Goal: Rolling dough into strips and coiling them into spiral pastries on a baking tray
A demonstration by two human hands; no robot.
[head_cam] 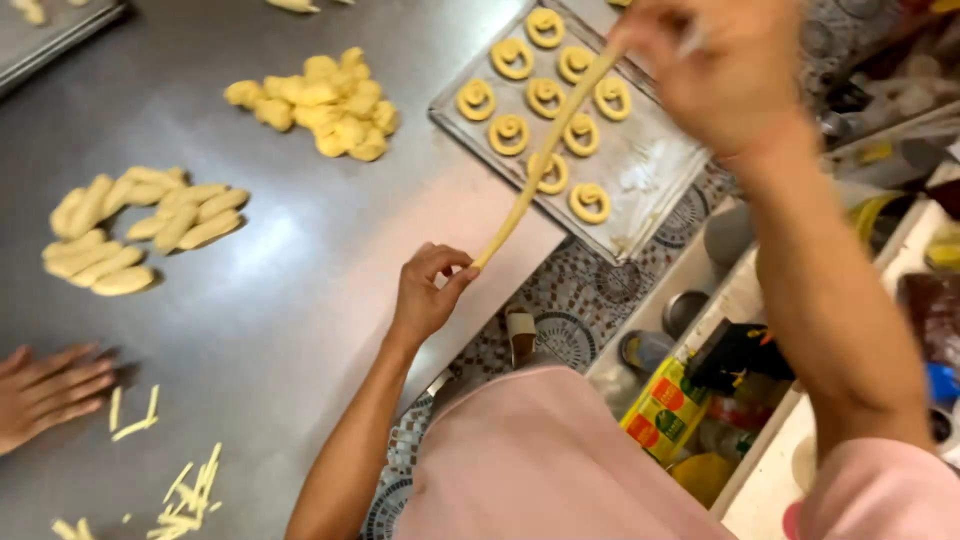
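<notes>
Here the left hand [428, 290] and right hand [722, 75] each pinch an end of a dough rope [540, 150] stretched in mid-air above the tray [640, 170] of coiled biscuits [545, 95], where sagging could snap it.

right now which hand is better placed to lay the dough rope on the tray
Right. The right hand holds the dough rope directly over the tray; the left hand pinches the other end off the tray.

Steel table [300, 300]: dough logs [140, 225], dough lumps [320, 105], baking tray [655, 165], thin strips [185, 490], probably dough.
</notes>
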